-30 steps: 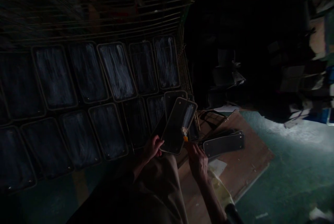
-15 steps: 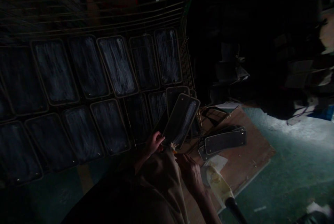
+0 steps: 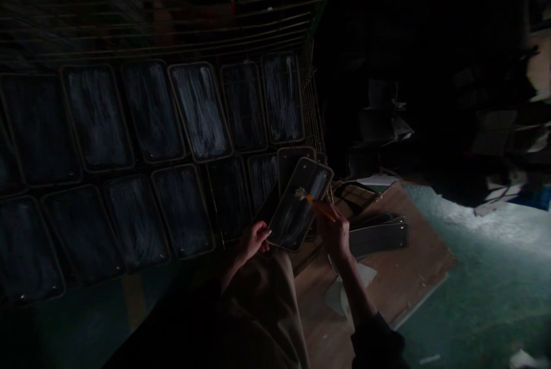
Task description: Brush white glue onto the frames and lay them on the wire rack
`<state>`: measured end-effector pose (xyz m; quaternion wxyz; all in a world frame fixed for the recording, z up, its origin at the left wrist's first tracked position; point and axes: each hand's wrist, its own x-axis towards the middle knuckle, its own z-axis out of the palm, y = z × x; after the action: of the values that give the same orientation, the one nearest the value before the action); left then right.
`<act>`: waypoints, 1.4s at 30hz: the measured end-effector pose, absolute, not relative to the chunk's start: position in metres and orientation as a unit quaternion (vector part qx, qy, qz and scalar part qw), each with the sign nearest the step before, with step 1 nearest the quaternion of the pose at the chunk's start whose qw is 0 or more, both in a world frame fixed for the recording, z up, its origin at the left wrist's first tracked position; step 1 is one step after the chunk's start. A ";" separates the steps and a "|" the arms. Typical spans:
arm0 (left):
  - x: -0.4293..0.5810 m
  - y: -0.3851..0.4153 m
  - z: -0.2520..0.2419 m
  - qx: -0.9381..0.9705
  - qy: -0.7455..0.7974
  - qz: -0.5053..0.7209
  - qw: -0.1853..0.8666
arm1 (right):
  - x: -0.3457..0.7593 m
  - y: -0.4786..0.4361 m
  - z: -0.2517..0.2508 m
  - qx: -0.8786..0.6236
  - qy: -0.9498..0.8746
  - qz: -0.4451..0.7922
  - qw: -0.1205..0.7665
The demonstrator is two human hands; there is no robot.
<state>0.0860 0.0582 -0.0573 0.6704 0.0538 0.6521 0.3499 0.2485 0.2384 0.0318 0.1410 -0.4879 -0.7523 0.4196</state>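
Observation:
My left hand (image 3: pixel 255 241) grips the lower left edge of a dark rounded rectangular panel (image 3: pixel 289 217) and holds it tilted up. My right hand (image 3: pixel 334 232) is closed on a small brush with an orange handle (image 3: pixel 321 208). Its pale bristles rest on the upper middle of the panel. White streaks cover the panel's right side and lower part. Another dark panel stands just behind the held one.
Rows of similar panels streaked with white (image 3: pixel 200 111) lie on a wire rack (image 3: pixel 172 30) to the left. A stack of dark panels (image 3: pixel 379 237) sits on a brown board (image 3: pixel 408 265) at the right. Green floor (image 3: pixel 486 277) lies beyond. The scene is very dark.
My right hand swept the brush down the panel to its bottom edge, then rose to its upper middle. White streaks now cover more of the panel. My left hand has kept its grip.

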 end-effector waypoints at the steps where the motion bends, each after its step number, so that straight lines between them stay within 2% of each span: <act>1: 0.086 0.058 -0.058 0.053 0.652 0.351 0.670 | 0.245 0.243 0.034 -0.493 -0.756 0.399 0.161; 4: 0.086 0.054 -0.062 0.046 0.647 0.357 0.672 | 0.234 0.253 0.037 -0.493 -0.766 0.354 0.211; 6: 0.087 0.052 -0.064 0.039 0.642 0.364 0.673 | 0.227 0.259 0.034 -0.485 -0.783 0.328 0.211; 12: 0.088 0.054 -0.064 0.039 0.651 0.373 0.660 | 0.222 0.257 0.019 -0.428 -0.849 0.295 0.097; 18: 0.087 0.055 -0.061 0.046 0.648 0.375 0.661 | 0.242 0.207 0.031 -0.350 -0.864 0.363 0.004; 23: 0.084 0.056 -0.057 0.041 0.650 0.368 0.664 | 0.254 0.168 0.042 -0.365 -0.818 0.443 -0.033; 29: 0.079 0.059 -0.055 0.012 0.632 0.335 0.699 | 0.263 0.150 0.035 -0.412 -0.686 0.599 -0.008; 33: 0.078 0.057 -0.055 0.027 0.643 0.327 0.692 | 0.268 0.165 0.019 -0.443 -0.642 0.626 -0.001; 37: 0.078 0.055 -0.056 0.047 0.650 0.344 0.676 | 0.265 0.201 0.009 -0.504 -0.647 0.569 0.063; 42: 0.078 0.056 -0.059 0.040 0.641 0.371 0.671 | 0.255 0.244 0.017 -0.493 -0.745 0.416 0.171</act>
<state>0.0781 0.0557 -0.0585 0.6705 0.0403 0.6410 0.3713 0.2553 0.2437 0.0174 0.1706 -0.4927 -0.7448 0.4164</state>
